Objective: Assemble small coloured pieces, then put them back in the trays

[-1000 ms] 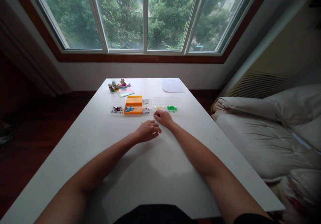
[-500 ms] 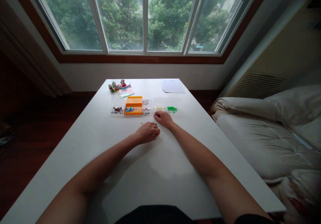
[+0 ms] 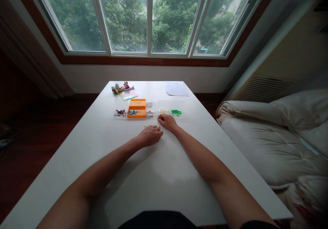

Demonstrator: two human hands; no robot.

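My left hand [image 3: 150,135] is closed above the white table, its fingers curled together; a tiny dark speck shows by its fingertips, too small to name. Just beyond it, my right hand [image 3: 167,121] is closed with its fingertips pinched, and what they hold, if anything, is hidden. It rests at the near edge of a clear plastic box that holds yellow beads [image 3: 164,111] and green beads [image 3: 176,112]. To the left stands an orange box [image 3: 137,113], its lid raised, with blue beads [image 3: 133,112] inside. Dark red beads [image 3: 120,112] lie in a clear box beside it.
A small clear case [image 3: 150,105] with tiny items is right of the orange box. Small figurines [image 3: 119,89] and a pastel card [image 3: 129,95] sit at the far left. Paper sheets [image 3: 176,88] lie far right. A cream sofa [image 3: 266,140] flanks the white table [image 3: 164,184].
My left hand has turned very slightly, its fingers still curled. My right hand stays at the box's near edge. The whole view has shifted a little.
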